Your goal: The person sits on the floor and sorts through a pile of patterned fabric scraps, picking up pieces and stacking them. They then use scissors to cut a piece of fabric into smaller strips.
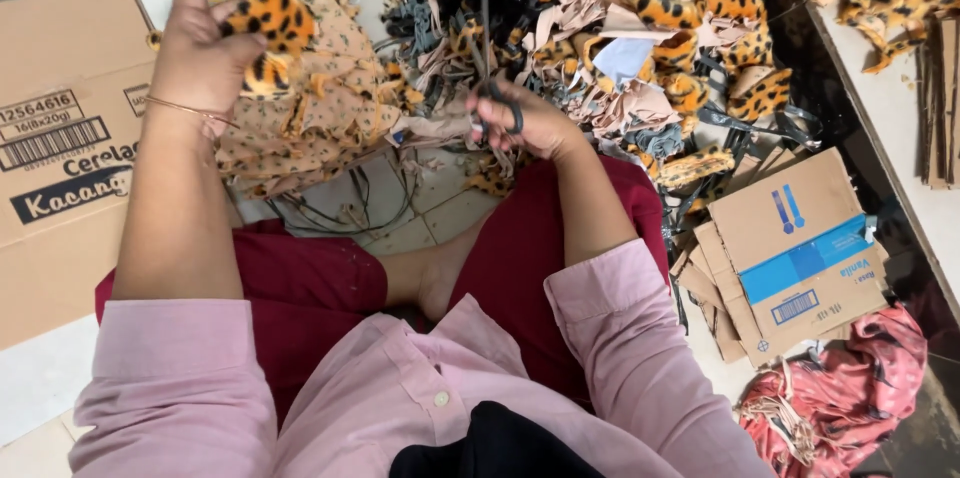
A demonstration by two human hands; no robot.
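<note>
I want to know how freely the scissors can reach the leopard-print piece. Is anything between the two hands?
Nothing visible blocks it. The left hand holds the leopard-print piece raised, the right hand grips the scissors, and only the low beige patterned fabric lies in the gap beneath them.

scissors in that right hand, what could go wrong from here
1. The right hand grips the scissors with the blades pointing into the heap of fabric scraps; a blind snip could catch pieces not meant to be cut.
2. The left hand holds the leopard-print plush piece raised and apart from the scissors; bringing them together carelessly could nick its fingers.
3. Loose black cords lie by the legs and might snag.
</note>
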